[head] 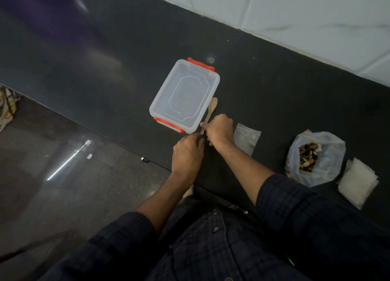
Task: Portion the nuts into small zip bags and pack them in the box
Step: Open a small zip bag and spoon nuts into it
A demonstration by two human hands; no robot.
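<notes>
A clear plastic box [185, 94] with orange clips lies on the dark counter with its lid on. A wooden spoon [211, 109] lies along its right side. My right hand [219, 128] pinches the spoon's handle end near the box's front corner. My left hand [186, 154] hovers just below it with curled fingers; I cannot see whether it holds anything. One small zip bag [247, 138] lies flat to the right of my right hand. Further right an open plastic bag of nuts [314, 158] stands beside a stack of small zip bags [358, 182].
The dark counter [126, 65] runs diagonally, with its front edge just left of my left hand. A white tiled wall [316, 16] lies behind it. Below to the left is a glossy floor [63, 164].
</notes>
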